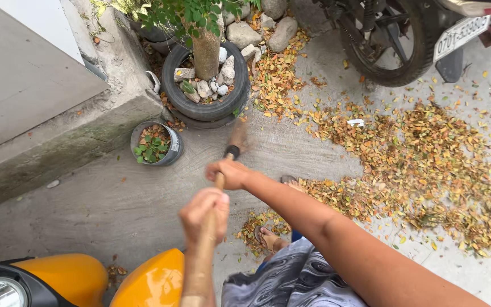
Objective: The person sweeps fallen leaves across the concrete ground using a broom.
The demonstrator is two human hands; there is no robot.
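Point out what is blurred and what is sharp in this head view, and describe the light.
Head view: the broom head is smeared by motion blur; the right hand and left hand on the wooden handle are slightly soft; fallen leaves and the tyre planter stay sharp; daylight is flat and diffuse, with faint shadows and no glare.

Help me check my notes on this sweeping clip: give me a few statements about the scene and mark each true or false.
1. Both hands, left hand and right hand, grip the broom handle. True.
2. The tree trunk stands inside a tyre planter. True.
3. The fallen leaves lie mostly on the left, by the concrete step. False: they lie mostly on the right.
4. The small pot beside the tyre is empty. False: it holds a green plant.
5. The person is barefoot. False: a sandal shows.
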